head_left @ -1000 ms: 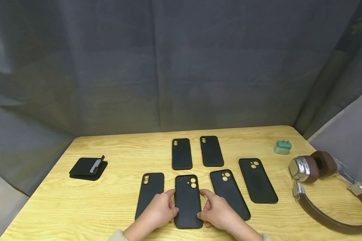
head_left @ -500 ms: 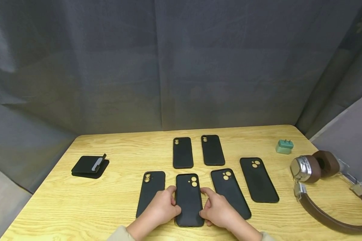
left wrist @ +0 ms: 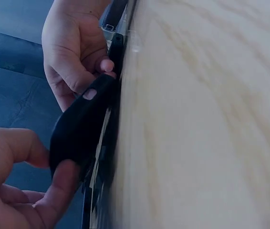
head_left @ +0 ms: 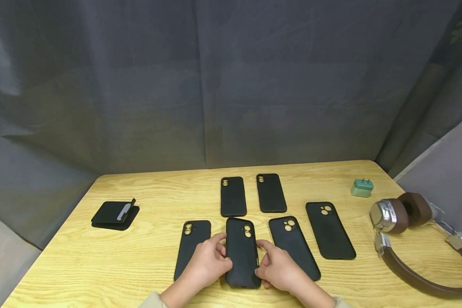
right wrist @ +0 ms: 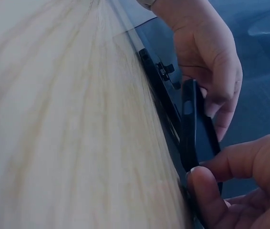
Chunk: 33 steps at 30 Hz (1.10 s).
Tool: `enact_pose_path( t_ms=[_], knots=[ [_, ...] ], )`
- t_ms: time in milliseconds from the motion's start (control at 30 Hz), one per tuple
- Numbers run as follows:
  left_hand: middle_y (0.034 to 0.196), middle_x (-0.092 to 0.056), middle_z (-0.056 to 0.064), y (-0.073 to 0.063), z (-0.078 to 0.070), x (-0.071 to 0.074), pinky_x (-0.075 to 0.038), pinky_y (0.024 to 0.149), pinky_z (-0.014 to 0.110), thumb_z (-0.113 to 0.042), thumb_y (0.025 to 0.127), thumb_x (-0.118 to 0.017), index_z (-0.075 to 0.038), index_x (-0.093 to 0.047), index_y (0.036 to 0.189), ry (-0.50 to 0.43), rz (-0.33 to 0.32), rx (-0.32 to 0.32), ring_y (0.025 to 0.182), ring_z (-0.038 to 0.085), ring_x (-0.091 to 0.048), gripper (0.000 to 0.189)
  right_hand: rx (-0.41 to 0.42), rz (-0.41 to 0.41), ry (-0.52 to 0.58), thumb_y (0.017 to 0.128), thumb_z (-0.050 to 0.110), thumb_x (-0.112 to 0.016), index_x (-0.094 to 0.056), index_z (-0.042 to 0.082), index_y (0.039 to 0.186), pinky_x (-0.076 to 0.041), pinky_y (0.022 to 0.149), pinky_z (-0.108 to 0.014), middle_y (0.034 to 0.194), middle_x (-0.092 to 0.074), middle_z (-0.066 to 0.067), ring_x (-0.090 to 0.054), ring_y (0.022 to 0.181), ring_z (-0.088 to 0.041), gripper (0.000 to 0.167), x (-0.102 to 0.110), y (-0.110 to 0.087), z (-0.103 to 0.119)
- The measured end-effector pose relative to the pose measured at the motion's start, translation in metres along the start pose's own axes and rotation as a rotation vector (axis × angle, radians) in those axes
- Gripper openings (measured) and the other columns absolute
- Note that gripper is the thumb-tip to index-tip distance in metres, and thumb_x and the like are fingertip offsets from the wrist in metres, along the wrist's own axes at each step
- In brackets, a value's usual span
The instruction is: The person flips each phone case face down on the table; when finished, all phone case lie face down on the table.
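A black phone case (head_left: 241, 254) with a two-hole camera cutout is in the middle front of the table in the head view. Its left long side is tipped up off the wood. My left hand (head_left: 208, 263) pinches that raised left edge between thumb and finger. On the opposite edge, my right hand (head_left: 278, 266) pinches the case lower down. The left wrist view shows the case (left wrist: 80, 126) slanting above the tabletop, a slot in its side wall. From the right wrist, the case (right wrist: 188, 129) appears edge-on, with thumb and forefinger gripping its near end.
Black phone cases lie either side, one left (head_left: 194, 239) and two right (head_left: 294, 248) (head_left: 330, 231). Two more cases (head_left: 232, 196) (head_left: 271, 192) lie behind. A folded black wallet (head_left: 113, 214) is at left; a green plug adapter (head_left: 362, 188) and brown headphones (head_left: 398, 214) are at right.
Earlier the middle phone case lay nearly flat between my hands. Its left side has since risen and the case now leans toward the right. The other cases have stayed put.
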<state>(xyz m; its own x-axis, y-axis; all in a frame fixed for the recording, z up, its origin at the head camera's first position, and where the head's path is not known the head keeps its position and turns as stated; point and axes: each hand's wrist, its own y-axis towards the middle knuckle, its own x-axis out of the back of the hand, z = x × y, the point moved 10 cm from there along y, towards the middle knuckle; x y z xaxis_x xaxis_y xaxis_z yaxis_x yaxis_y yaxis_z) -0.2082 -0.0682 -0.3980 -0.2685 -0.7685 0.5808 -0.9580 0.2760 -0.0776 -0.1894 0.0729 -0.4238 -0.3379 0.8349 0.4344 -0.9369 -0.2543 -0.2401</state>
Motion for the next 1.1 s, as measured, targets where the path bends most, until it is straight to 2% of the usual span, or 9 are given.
enact_pose_path(
  t_ms=[200, 433, 733, 900, 1100],
  knots=[
    [0.082, -0.055, 0.005, -0.003, -0.003, 0.007, -0.043, 0.049, 0.019, -0.001, 0.072, -0.065, 0.005, -0.047, 0.130, -0.173, -0.032, -0.028, 0.061, 0.008, -0.055, 0.061, 0.048, -0.003, 0.010, 0.074, -0.004, -0.064, -0.037, -0.009, 0.133, -0.044, 0.045, -0.029, 0.063, -0.053, -0.005, -0.053, 0.047, -0.014, 0.065, -0.002, 0.002, 0.007],
    [0.087, -0.055, 0.006, -0.006, -0.005, 0.013, -0.043, 0.052, 0.019, -0.005, 0.077, -0.065, 0.003, -0.048, 0.129, -0.258, -0.062, -0.068, 0.063, 0.006, -0.056, 0.055, 0.084, 0.035, 0.058, 0.074, -0.004, -0.063, -0.038, -0.009, 0.133, -0.046, 0.046, -0.028, 0.066, -0.053, -0.004, -0.053, 0.048, -0.014, 0.064, -0.012, 0.005, 0.011],
    [0.088, -0.056, 0.007, -0.007, -0.007, 0.017, -0.043, 0.054, 0.018, -0.010, 0.081, -0.066, 0.002, -0.051, 0.126, -0.263, -0.104, -0.101, 0.063, 0.004, -0.054, 0.049, 0.100, 0.064, 0.146, 0.074, -0.004, -0.064, -0.038, -0.011, 0.133, -0.046, 0.047, -0.026, 0.068, -0.053, -0.005, -0.053, 0.050, -0.013, 0.065, -0.023, 0.011, 0.012],
    [0.089, -0.055, 0.008, -0.008, -0.010, 0.017, -0.042, 0.051, 0.018, -0.012, 0.081, -0.067, -0.001, -0.051, 0.128, -0.258, -0.100, -0.118, 0.059, 0.004, -0.053, 0.050, 0.093, 0.084, 0.180, 0.074, -0.004, -0.065, -0.038, -0.011, 0.133, -0.045, 0.047, -0.025, 0.069, -0.053, -0.005, -0.054, 0.050, -0.012, 0.066, -0.029, 0.013, 0.012],
    [0.093, -0.053, 0.008, -0.006, -0.011, 0.014, -0.041, 0.050, 0.018, -0.015, 0.083, -0.067, -0.004, -0.048, 0.131, -0.295, -0.072, -0.099, 0.060, 0.004, -0.051, 0.053, 0.078, 0.101, 0.193, 0.076, -0.002, -0.064, -0.036, -0.012, 0.134, -0.046, 0.048, -0.025, 0.069, -0.054, -0.005, -0.055, 0.050, -0.011, 0.066, -0.031, 0.014, 0.010]
  ],
)
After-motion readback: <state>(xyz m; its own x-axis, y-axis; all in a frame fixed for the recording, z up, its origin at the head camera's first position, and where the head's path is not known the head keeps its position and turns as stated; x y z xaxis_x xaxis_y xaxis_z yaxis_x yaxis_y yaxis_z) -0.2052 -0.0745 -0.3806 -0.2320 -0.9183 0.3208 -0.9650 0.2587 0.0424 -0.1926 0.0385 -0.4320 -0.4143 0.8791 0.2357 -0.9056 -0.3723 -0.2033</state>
